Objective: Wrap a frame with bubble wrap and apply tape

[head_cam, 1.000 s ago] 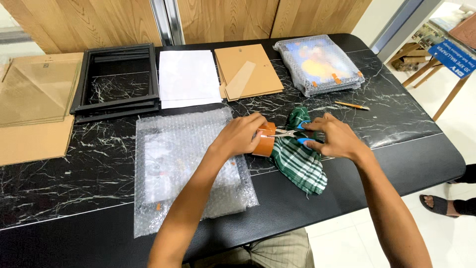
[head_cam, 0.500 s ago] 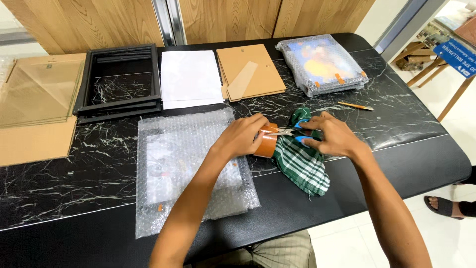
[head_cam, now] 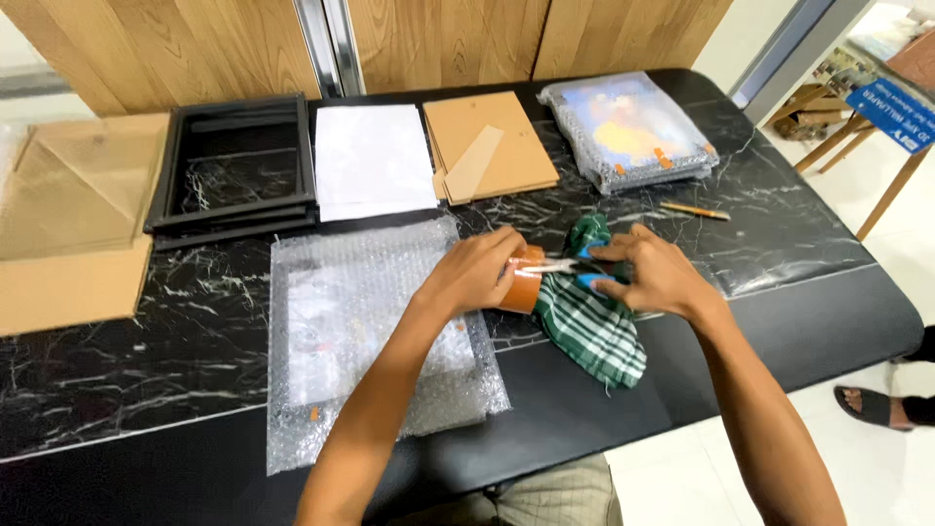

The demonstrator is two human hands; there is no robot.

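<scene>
Left hand point(head_cam: 474, 276) grips tape roll point(head_cam: 524, 283) beside bubble wrap point(head_cam: 370, 331). Right hand point(head_cam: 651, 275) closed on scissors point(head_cam: 565, 265) over green cloth point(head_cam: 594, 326). Pencil point(head_cam: 693, 210), frames point(head_cam: 234, 175) behind.

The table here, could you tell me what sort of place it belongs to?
Probably a picture-framing or packing bench: black frames are stacked beside backing boards, and a bubble-wrapped picture lies by the hands.

View: tilts slightly, table sits a little lower in picture than a second ago.
Left hand point(head_cam: 474, 275): barely shifts on brown tape roll point(head_cam: 524, 284).
Scissors point(head_cam: 563, 265): edge closer onto roll.
</scene>
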